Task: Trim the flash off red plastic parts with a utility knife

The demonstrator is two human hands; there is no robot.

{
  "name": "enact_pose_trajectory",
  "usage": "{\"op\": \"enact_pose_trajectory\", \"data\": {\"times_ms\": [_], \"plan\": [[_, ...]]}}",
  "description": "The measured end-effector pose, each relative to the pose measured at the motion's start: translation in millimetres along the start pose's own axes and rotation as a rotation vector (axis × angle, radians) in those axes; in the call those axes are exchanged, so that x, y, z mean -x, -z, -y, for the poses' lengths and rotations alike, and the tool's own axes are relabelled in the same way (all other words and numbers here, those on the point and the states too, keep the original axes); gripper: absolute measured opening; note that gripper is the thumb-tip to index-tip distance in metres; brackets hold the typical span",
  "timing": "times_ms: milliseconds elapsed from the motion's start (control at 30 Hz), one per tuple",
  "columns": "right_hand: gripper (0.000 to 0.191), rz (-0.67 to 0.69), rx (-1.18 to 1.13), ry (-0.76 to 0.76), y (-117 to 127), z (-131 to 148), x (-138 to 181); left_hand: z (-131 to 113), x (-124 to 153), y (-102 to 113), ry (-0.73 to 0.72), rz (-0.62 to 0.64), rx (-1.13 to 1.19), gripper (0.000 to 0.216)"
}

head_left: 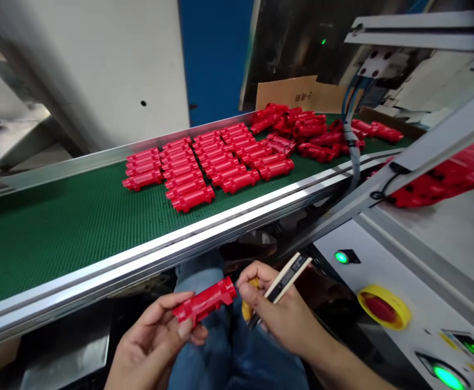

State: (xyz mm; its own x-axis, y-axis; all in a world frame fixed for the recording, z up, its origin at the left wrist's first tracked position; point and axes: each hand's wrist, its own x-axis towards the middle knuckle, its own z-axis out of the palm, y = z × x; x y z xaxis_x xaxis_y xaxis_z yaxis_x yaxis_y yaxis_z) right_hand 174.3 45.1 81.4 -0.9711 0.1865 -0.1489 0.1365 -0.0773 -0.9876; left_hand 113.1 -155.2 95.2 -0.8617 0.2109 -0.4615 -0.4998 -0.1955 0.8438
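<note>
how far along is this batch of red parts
Looking done: the rows of red plastic parts lined up on the green conveyor belt. In hand: the left hand holds a red part, and the right hand grips a cream-and-black strip and a yellow item. Still left: the loose heap of red parts farther along the belt.

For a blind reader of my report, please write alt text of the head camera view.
A person's left hand holds a red plastic part below a green conveyor belt, while the right hand holds a black-and-cream strip and a yellow object. Rows of similar red parts lie on the belt. At right, a control panel has a red-and-yellow stop button and green lights.
</note>
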Motion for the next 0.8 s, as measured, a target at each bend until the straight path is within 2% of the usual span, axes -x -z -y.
{"op": "enact_pose_trajectory", "data": {"times_ms": [100,267,467,633,800], "plan": [[0.053,0.028,-0.058,-0.032,-10.8,-4.7,2.4,11.0,1.1,7.6,-0.031,-0.013,-0.036,0.057],[0.052,-0.091,-0.059,-0.036,-19.8,-23.8,12.0,23.4,1.4,7.3,-0.097,-0.029,-0.124,0.050],[0.048,-0.173,0.010,0.048,-19.5,-40.0,14.5,27.0,-6.1,4.8,-0.130,-0.012,-0.090,0.050],[0.047,-0.190,0.079,0.093,-20.3,-40.9,12.0,23.3,-8.8,4.0,-0.059,0.027,-0.064,0.049],[0.041,-0.167,0.209,0.159,-17.6,-35.7,14.0,21.4,-9.8,6.3,0.032,0.011,-0.086,0.050]]}}
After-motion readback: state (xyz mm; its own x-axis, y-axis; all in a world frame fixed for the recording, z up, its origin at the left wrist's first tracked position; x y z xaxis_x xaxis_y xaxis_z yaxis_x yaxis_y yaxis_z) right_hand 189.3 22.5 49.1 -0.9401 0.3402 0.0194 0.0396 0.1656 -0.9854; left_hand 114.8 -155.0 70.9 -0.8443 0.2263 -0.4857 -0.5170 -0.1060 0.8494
